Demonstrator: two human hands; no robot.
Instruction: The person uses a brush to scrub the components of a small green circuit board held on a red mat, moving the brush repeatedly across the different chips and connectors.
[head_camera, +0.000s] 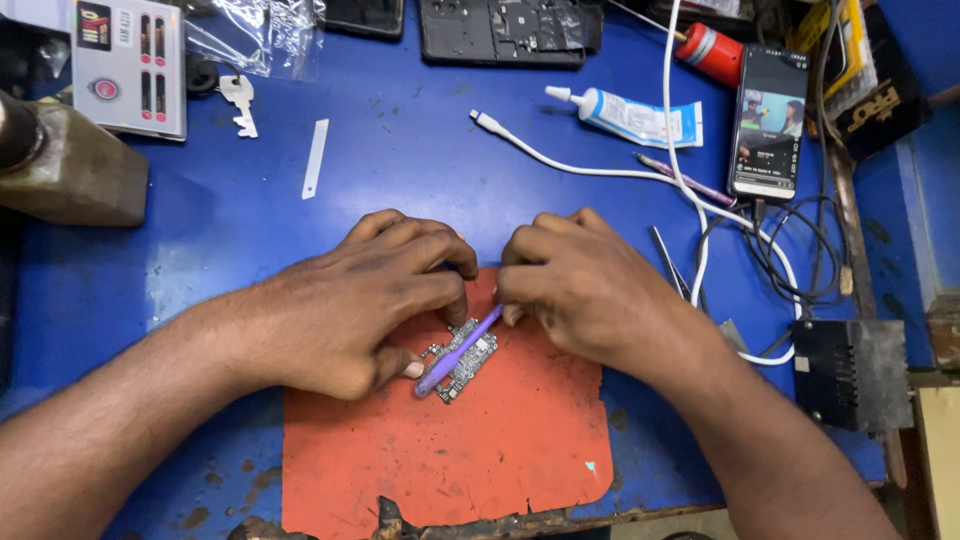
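Note:
A small circuit board (468, 360) lies on a worn orange mat (500, 440) near the table's front edge. My left hand (350, 300) presses down on the board's left side, thumb and fingers pinching its edges. My right hand (580, 285) holds a purple stick-like tool (458, 350) whose shaft slants down-left across the board. Both hands meet above the board and hide its upper end.
On the blue table lie a white cable (600, 170), a glue tube (635, 118), a lit phone (768, 122), tweezers (668, 262), a key (240, 100), a white strip (315, 158), an opened phone frame (505, 30) and a black box (850, 372) at right.

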